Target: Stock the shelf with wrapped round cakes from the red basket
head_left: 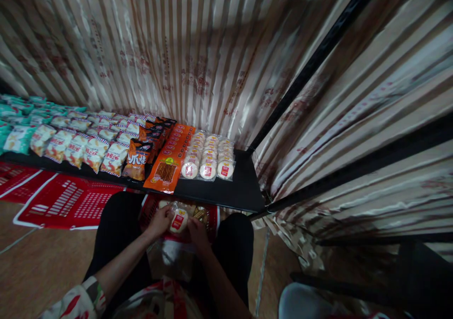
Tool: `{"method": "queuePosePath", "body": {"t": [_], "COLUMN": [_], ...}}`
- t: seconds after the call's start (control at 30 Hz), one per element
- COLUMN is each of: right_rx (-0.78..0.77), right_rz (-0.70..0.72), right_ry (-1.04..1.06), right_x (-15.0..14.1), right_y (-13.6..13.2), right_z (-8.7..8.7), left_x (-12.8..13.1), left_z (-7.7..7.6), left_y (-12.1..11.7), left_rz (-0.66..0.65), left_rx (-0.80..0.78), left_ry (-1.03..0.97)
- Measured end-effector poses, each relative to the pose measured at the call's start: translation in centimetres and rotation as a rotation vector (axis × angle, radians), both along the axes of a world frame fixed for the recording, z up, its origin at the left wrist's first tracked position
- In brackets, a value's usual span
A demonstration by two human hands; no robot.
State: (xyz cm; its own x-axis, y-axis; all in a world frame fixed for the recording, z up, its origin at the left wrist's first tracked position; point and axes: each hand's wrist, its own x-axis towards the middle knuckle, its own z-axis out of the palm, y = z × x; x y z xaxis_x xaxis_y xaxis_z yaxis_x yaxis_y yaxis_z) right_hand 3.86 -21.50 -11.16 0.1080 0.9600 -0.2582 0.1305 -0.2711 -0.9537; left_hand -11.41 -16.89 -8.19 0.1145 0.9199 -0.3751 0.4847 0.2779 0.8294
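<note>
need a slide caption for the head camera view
Left hand and right hand hold a round wrapped snack before a black shelf lined with packaged snacks.

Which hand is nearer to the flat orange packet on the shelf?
Left: the left hand is just below the flat orange packet; the right hand is lower, farther right.

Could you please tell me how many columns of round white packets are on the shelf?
3: left column, beside the orange packet; middle column; right column. Overlap may hide individual pieces.
</note>
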Motion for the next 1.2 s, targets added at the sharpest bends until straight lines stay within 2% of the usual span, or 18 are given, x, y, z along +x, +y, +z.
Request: {"method": "queuePosePath", "body": {"t": [0.13,0.3,0.47,0.6,0.7,0.87,1.03,1.2], "right_rx": [-0.009,0.027,0.105,0.165,0.201,0.211,0.267,0.319], "right_rz": [-0.087,-0.092,-0.135,-0.191,-0.197,-0.197,-0.230,-0.285], "right_ry": [0.070,0.100,0.170,0.178,0.151,0.043,-0.225,-0.441], "right_x": [0.3,0.7,1.4,2.1,2.6,4.0,5.4,6.4], "right_y": [-0.2,-0.1,0.5,1.0,1.6,3.2,4.6,5.8], "right_z": [1.4,2.6,2.9,3.8,4.9,5.9,6.7,7.1], "left_x": [1.2,2.6,3.8,4.8,5.5,6.5,7.5,8.6], "left_z": [0.7,2.3,3.8,4.0,3.8,3.8,5.5,6.6], "left_y": [-0.2,-0.1,0.2,0.8,1.7,3.1,3.8,4.4], "left_rz": [0.119,0.211,0.204,0.199,0.189,0.144,0.085,0.062], "left_rx": [-0.041,-0.053,0.008,0.060,0.098,0.199,0.349,0.340], "left_ry": [-0.190,-0.255,-0.316,-0.341,-0.296,-0.107,0.122,0.165]}}
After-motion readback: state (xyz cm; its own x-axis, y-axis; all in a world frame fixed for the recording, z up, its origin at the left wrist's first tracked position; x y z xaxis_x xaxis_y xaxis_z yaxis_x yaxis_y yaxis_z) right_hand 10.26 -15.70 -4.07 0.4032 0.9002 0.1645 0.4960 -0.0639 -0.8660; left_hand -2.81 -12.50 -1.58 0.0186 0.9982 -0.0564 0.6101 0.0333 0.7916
